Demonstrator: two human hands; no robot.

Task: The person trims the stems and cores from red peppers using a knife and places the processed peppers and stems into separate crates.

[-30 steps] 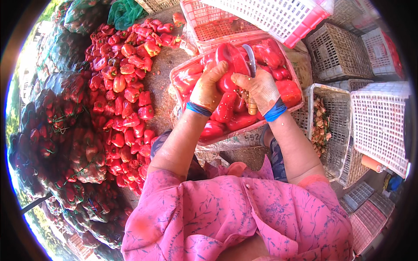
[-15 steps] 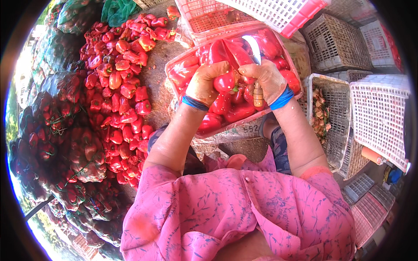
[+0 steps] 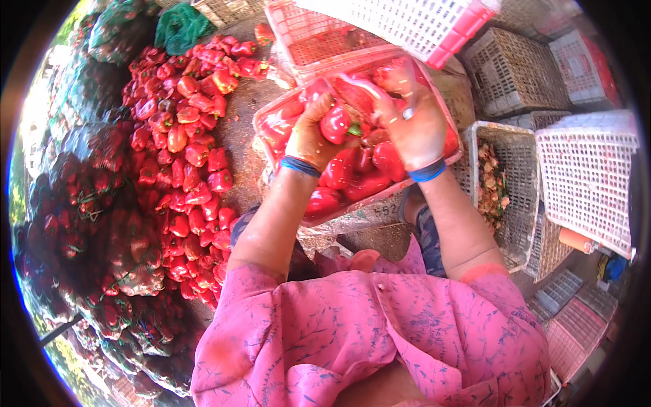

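My left hand is closed around a red bell pepper, over a pink plastic crate filled with red peppers. A green stem shows at the pepper's right side. To the right of it, my right hand is smeared by motion, its fingers curled around a knife. Only a bright bit of metal shows clearly there; the handle is hidden and the blade is blurred. Both hands look gloved, with blue bands at the wrists.
A long heap of red peppers lies on the floor to the left, beside stacked net sacks of peppers. Beyond the pink crate stand another pink crate and a white one. On the right, a crate holds scraps.
The right hand has turned and now blurs, and the knife's curved blade no longer stands out sharply. My left hand has shifted slightly left, with the pepper still in it.
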